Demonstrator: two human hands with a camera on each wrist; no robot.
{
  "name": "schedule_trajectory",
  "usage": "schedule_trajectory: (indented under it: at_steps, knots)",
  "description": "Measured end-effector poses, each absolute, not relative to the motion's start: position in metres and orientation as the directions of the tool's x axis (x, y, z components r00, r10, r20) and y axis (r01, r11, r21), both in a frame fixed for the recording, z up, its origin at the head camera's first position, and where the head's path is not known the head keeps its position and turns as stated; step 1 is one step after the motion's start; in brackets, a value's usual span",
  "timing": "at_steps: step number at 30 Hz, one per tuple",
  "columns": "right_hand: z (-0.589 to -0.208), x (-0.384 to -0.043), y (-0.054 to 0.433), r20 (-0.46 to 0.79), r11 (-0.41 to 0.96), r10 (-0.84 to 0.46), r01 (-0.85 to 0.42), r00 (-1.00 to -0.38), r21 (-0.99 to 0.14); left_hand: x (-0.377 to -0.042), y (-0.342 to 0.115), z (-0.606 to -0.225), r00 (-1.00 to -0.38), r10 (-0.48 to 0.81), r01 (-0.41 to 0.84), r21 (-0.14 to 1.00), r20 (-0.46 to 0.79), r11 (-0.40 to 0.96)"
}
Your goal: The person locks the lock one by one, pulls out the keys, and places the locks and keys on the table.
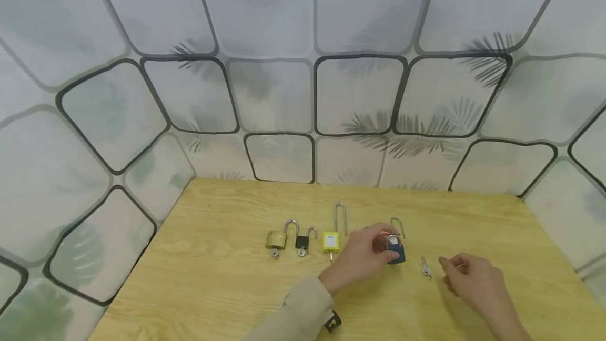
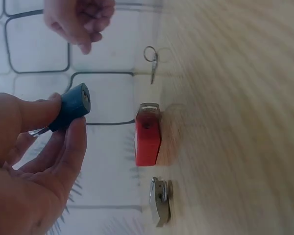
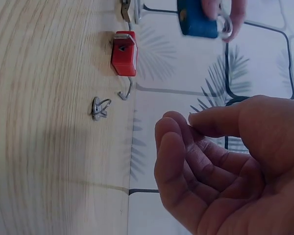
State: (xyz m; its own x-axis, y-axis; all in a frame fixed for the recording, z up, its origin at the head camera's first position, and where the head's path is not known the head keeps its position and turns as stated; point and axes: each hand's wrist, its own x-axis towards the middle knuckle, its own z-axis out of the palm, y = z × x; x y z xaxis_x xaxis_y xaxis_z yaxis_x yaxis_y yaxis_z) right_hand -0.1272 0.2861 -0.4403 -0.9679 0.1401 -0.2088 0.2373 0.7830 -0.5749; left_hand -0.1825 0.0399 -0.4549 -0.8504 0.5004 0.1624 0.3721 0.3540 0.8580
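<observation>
A: What did the grip of the left hand [image 1: 360, 255] have hold of?

B: The blue padlock [image 1: 397, 254]. Thumb and fingers pinched the lock body from opposite sides, spread only to its thickness.

A: Where was this padlock located?

B: It was raised off the worktop [image 1: 213, 288], near the red padlock [image 2: 147, 144]. Its steel shackle [image 1: 392, 238] showed beside the fingers; whether both legs were seated in the body could not be determined.

A: What was the condition of the right hand [image 1: 477, 282]?

B: Its grip held nothing. The fingers were loosely curled, with the thumb tip close to the fingertips. The loose keys [image 1: 426, 268] lay on the worktop near it, between the two hands.

A: Which lock bodies contained a key?

B: Three units, to the left of the blue one in the head view. The brass padlock [image 1: 276, 240] and the black padlock [image 1: 301, 242] each had a key at the lower face. The yellow padlock [image 1: 330, 242] had a key projecting from its base. On all three, one shackle leg remained in the body and the other stood outside. For the red unit, the contents of the keyway could not be determined.
</observation>
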Motion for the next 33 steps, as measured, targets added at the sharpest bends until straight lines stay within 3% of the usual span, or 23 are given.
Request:
schedule_trajectory:
  at_steps: [6,15,25,33]
  knots:
    - [-0.441,-0.124,0.3,-0.204,0.803,0.14,0.232,-0.969,-0.549,-0.205,0.08,-0.457,-0.804,0.563,0.512,0.707,0.193,0.488]
    - [-0.436,-0.119,0.308,-0.225,0.804,0.135,0.239,-0.965,-0.545,-0.227,0.131,-0.466,-0.768,0.619,0.591,0.553,0.165,0.587]
    - [-0.433,-0.116,0.305,-0.253,0.799,0.141,0.261,-0.957,-0.542,-0.238,0.153,-0.481,-0.803,0.586,0.582,0.36,0.109,0.73]
    - [-0.432,-0.117,0.306,-0.26,0.788,0.155,0.278,-0.953,-0.55,-0.242,0.158,-0.48,-0.836,0.54,0.547,0.073,0.093,0.834]
